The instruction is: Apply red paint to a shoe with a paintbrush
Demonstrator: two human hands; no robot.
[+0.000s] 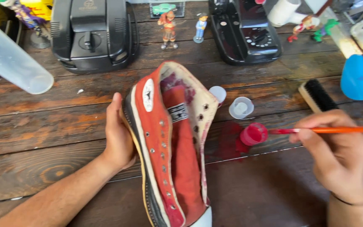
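Observation:
A red high-top canvas sneaker point(169, 143) lies on its side on the wooden table point(43, 126), its laces out and its opening facing up. My left hand point(117, 132) grips it from the sole side. My right hand point(337, 151) holds an orange-handled paintbrush point(337, 130) whose tip reaches into a small open pot of red paint point(253, 134). Red paint stains the wood around the pot.
A clear lid point(241, 107) and a small white cap point(218, 93) sit beside the shoe. A wooden brush with black bristles point(318, 96) lies to the right, near a blue plastic piece point(356, 80). Two black machines point(93, 33) point(244, 29), several figurines point(169, 27) and a clear tube point(9, 56) stand at the back.

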